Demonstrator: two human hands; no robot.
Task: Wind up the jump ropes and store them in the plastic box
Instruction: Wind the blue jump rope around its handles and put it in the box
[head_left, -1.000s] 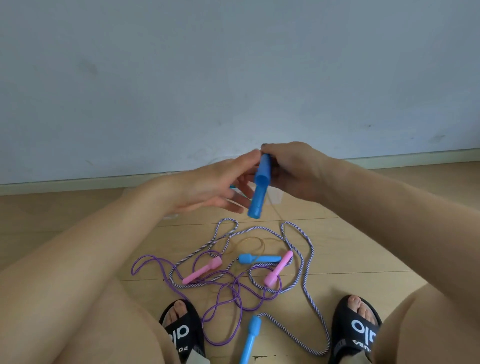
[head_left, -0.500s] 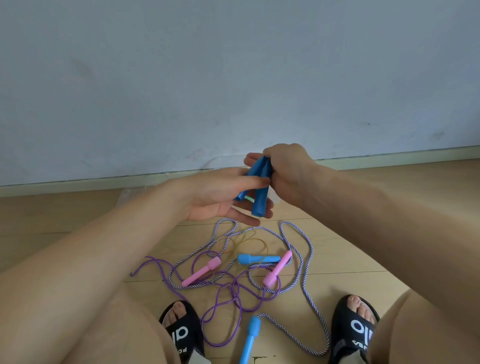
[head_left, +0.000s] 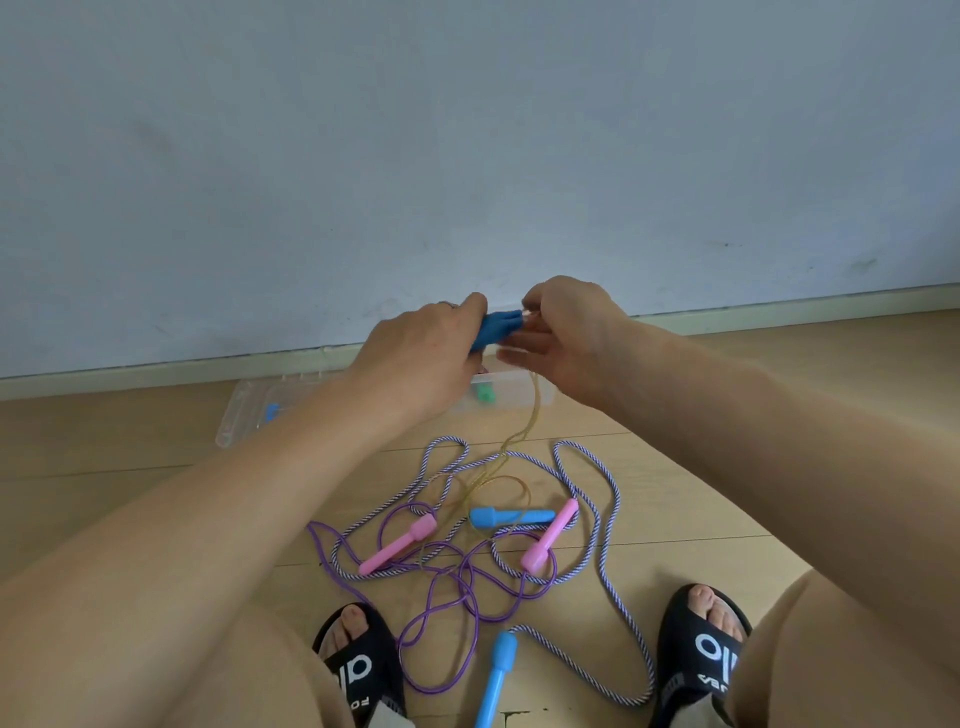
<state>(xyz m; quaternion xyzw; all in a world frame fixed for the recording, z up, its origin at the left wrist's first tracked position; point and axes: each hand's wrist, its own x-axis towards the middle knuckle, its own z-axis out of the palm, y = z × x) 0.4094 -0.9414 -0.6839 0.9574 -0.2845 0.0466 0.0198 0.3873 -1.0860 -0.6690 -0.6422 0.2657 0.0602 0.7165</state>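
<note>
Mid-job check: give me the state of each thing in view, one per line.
Left hand: grips the blue handles.
Right hand: pinches the yellow rope.
Plastic box: open, by the wall.
Pink-handled purple rope: loose, tangled on the floor.
Striped rope: unwound on the floor.

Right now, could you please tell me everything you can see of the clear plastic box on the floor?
The plastic box is a shallow, see-through tray lying flat on the wooden floor, close to the skirting at the foot of the wall. No lid shows on it. The person's forearms and hands hide its middle, so only its two ends show. A small blue piece lies in its left end and a green piece near its right end. Neither hand visibly touches it.
</note>
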